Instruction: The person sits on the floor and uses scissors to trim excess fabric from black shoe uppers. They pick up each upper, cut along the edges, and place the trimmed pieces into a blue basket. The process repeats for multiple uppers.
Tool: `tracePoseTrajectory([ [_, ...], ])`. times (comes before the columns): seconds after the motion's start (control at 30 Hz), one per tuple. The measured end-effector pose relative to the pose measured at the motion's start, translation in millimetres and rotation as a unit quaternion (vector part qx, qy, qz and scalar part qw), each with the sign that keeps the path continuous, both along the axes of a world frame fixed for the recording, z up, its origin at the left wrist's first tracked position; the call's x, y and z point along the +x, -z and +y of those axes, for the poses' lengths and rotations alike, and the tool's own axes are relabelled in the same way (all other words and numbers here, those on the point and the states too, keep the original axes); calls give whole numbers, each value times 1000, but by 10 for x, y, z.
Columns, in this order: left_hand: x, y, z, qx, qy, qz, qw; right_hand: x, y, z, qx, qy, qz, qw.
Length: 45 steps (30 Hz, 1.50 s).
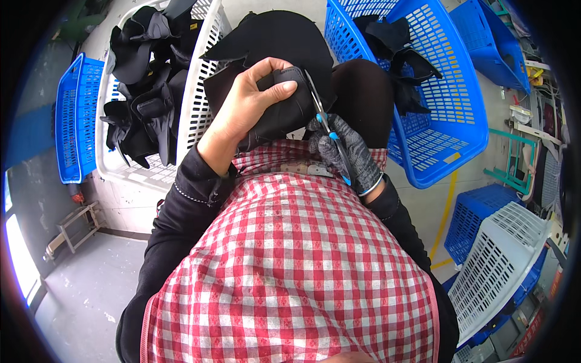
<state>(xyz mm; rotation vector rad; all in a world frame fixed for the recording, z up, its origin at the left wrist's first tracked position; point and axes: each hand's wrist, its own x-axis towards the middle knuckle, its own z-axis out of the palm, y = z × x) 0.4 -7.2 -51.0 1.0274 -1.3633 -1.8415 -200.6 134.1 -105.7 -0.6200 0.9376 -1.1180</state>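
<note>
Head-worn fisheye, steeply downward, close

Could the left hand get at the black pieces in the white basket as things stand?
Probably not freely: the left hand is closed on a black fabric piece. The white basket lies close beside it, nothing between.

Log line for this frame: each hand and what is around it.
left hand: bare, grips black fabric piece | right hand: gloved, holds scissors at piece edge | white basket left, blue basket right, both holding black pieces
</note>
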Motion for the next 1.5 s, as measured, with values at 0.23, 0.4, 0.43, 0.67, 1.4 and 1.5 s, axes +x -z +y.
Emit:
tracePoseTrajectory([
  [0.23, 58, -14, -41, -13, 14, -17, 1000, -5, -132, -47, -128, -31, 237, 962],
  [0.4, 92, -19, -86, -54, 35, -39, 997, -7, -246, -132, -82, -51, 293, 951],
  [0.43, 97, -16, -94, -57, 40, -47, 996, -3, -266, -145, -56, -55, 307, 948],
  [0.67, 105, 25, -93, -87, 42, -43, 994, 11, -365, -125, -157, -44, 381, 910],
  [1.4, 296, -261, -226, -191, 175, -46, 965, -269, -791, -71, 8, -142, 109, 984],
  [1.5, 272, -237, -211, -179, 194, -44, 964, -340, -815, -51, 26, -171, 177, 969],
])
